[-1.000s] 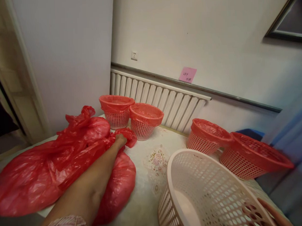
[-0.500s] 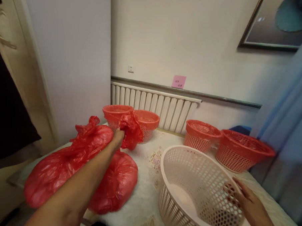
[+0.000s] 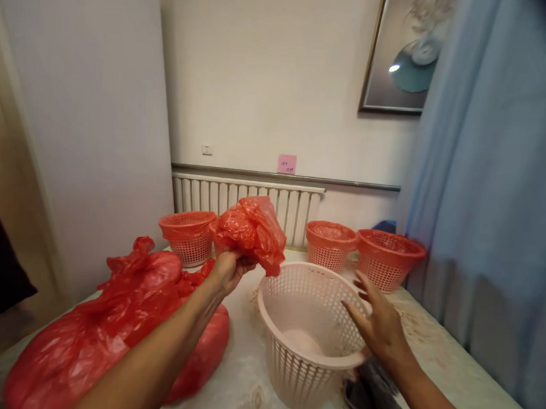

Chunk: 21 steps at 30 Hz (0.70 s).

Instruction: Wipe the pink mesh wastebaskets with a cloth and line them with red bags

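Red bag (image 3: 252,231), pinched in the left fingers (image 3: 245,265), has swung near the unlined basket (image 3: 291,366); the right fingers (image 3: 373,292) have spread by its rim.

white radiator (image 3: 250,196) below a pale wall (image 3: 267,72), blue curtain (image 3: 488,159) alongside
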Each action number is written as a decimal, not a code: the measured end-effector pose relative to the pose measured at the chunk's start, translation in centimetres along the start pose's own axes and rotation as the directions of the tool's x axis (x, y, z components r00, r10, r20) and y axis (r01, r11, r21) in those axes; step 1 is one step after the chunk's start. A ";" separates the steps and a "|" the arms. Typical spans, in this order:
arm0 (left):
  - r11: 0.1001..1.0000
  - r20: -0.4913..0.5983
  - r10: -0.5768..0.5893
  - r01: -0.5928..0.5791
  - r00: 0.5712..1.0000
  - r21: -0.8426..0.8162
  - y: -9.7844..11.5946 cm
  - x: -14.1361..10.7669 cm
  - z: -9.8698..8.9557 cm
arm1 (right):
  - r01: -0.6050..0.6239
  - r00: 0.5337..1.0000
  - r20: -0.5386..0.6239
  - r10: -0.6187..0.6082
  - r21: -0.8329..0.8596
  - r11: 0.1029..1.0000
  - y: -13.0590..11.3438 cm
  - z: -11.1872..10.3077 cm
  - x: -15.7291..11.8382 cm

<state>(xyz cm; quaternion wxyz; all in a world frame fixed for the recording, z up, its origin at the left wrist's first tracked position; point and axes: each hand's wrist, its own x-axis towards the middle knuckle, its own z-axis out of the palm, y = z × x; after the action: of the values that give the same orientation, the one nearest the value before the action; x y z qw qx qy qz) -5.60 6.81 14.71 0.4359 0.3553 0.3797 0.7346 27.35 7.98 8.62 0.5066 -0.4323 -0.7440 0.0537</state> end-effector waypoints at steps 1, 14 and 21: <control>0.999 0.050 -0.026 0.027 0.998 -0.017 -0.3 -0.9 1.1 | 0.039 0.999 0.010 -0.039 0.043 0.998 -1.2 -0.1 0.0; 0.948 0.388 -0.307 0.243 0.869 0.207 -4.4 -10.8 9.5 | 0.066 0.986 -0.166 0.003 0.411 0.909 -7.5 0.3 -0.5; 0.385 0.356 0.635 -0.681 0.685 0.623 -3.5 -10.5 9.0 | 0.282 0.939 -0.263 -0.223 0.217 0.934 -5.1 -1.0 -0.4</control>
<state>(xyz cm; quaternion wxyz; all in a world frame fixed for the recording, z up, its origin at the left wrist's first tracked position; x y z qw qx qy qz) 7.25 0.61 13.79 -0.0549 0.6366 0.4476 0.6256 25.14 4.16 11.45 0.6441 -0.2679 -0.7159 0.0305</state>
